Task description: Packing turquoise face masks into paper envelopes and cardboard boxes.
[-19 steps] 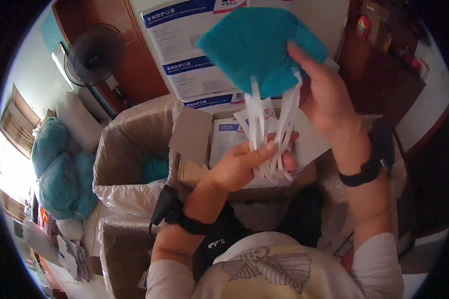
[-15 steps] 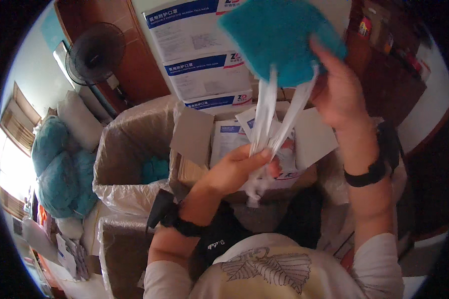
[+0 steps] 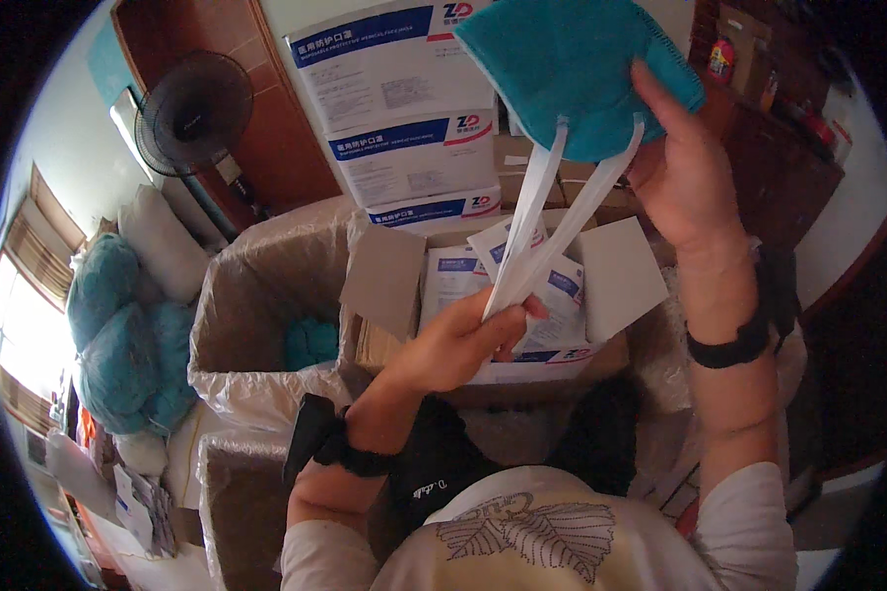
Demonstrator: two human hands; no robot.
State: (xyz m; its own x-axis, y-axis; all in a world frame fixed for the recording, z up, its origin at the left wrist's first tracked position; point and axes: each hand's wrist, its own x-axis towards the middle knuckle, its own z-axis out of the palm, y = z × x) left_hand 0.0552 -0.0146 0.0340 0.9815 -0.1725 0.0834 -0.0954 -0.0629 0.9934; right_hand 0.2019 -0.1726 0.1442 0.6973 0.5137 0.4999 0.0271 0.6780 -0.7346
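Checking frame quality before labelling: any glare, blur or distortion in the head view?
Head view: strong fisheye, black corners, stacked cartons bow toward the rim. Window at left is blown out. The teal mask and its white straps are sharp, as are left hand and right hand; the right edge is dim.

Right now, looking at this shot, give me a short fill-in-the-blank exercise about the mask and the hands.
1. The right hand holds up a mask whose colour is ____.
2. The left hand pinches the mask's white ____.
3. Below the hands, an open cardboard box holds flat ____ packets with blue print.
4. Each wrist wears a ____ band.

Missing words: teal; straps; white; black
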